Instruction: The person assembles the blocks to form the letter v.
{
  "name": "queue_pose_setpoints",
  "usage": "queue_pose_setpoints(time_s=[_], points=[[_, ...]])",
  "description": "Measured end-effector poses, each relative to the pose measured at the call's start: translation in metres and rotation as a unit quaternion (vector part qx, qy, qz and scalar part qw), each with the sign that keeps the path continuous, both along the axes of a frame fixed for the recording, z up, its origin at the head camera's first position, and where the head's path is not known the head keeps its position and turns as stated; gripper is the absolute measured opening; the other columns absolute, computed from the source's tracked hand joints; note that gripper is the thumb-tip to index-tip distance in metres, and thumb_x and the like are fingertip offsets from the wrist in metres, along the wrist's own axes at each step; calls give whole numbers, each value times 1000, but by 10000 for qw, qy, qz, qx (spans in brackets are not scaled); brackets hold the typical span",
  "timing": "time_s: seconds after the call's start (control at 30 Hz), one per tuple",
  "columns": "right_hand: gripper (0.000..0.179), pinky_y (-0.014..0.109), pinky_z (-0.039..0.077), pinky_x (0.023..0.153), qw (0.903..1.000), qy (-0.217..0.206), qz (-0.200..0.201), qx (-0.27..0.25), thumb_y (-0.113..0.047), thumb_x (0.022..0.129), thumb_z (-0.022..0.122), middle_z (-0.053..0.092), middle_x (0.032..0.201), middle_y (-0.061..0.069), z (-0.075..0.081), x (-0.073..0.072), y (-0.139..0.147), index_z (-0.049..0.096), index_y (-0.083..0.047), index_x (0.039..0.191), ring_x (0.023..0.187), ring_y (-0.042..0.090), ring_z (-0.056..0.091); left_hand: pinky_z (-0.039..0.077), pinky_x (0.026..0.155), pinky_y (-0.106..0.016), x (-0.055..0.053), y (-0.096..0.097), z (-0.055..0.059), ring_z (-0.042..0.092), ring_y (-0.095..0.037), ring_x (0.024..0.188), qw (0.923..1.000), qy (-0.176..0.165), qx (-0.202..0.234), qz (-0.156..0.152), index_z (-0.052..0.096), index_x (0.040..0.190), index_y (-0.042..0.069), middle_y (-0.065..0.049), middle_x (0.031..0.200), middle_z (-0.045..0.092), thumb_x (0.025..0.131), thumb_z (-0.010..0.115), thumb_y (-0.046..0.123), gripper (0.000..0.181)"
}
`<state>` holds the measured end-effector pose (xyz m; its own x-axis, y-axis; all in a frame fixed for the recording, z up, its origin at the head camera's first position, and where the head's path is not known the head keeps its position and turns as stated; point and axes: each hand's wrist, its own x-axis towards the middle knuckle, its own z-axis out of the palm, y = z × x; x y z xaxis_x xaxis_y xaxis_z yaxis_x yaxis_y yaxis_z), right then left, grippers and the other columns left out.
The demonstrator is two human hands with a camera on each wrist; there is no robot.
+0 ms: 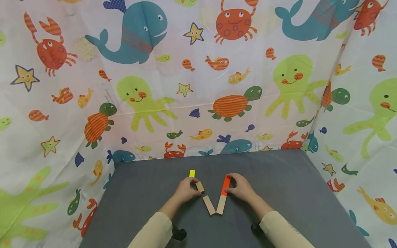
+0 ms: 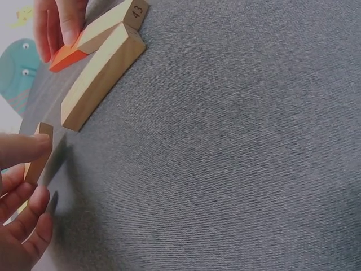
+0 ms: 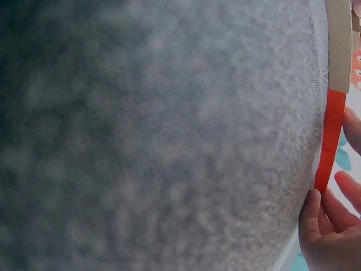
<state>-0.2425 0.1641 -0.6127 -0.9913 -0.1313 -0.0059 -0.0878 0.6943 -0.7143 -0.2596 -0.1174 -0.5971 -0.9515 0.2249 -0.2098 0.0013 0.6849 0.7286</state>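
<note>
A short plain wooden block point(image 1: 200, 187) is pinched between the thumb and fingers of my left hand point(image 1: 185, 190); the left wrist view shows the same wooden block point(image 2: 40, 155) tilted, above its shadow. Just beyond that hand lies a yellow block point(image 1: 192, 173), partly covered by the fingers. My right hand point(image 1: 243, 188) grips an orange-red block point(image 1: 226, 186) at its far end and side; a thin seam crosses the orange-red length point(image 3: 334, 127) in the right wrist view. End to end with it lies a wooden block point(image 1: 221, 205). Another wooden block point(image 1: 209, 205) meets that one at the near end, forming a V.
Dark grey cloth point(image 1: 279, 199) covers the table. Behind and beside it hangs a white curtain point(image 1: 198, 137) printed with sea animals. The number 43 is marked on one wooden block's end point(image 2: 137, 12) in the left wrist view.
</note>
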Motion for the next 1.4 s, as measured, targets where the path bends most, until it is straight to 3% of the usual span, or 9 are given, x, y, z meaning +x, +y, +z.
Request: queue_pose_setpoints(time_s=[0.23,0.6,1.0,1.4], points=[[62,56,42,106,10000,16,42,17,-22,82,85,58,139,16,-2,0,1,60,-6,136,130,37,53,43,64,-31,4,-1,-1,53,-19,78,9999,-107,71,27,67,119,10,-7,104,59,77,88,18,48],[63,55,43,105,9999,98,71,19,-22,81,86,59,139,16,-2,0,2,60,-5,136,128,37,55,42,61,-32,10,-1,0,52,-18,74,9999,19,119,-97,68,116,9,-7,101,59,75,89,15,47],[62,54,43,105,9999,73,105,-5,-22,82,86,59,139,15,-2,-1,2,60,-6,136,128,36,55,43,59,-29,9,-1,-6,52,-17,72,9998,-56,153,-60,68,116,10,-5,100,59,74,90,17,48],[61,53,45,103,9999,90,57,-17,-22,82,85,59,139,14,-4,-1,2,60,-6,136,126,35,56,42,63,-30,12,2,-8,52,-18,75,9997,117,181,-73,68,115,9,-5,102,61,73,92,19,50]])
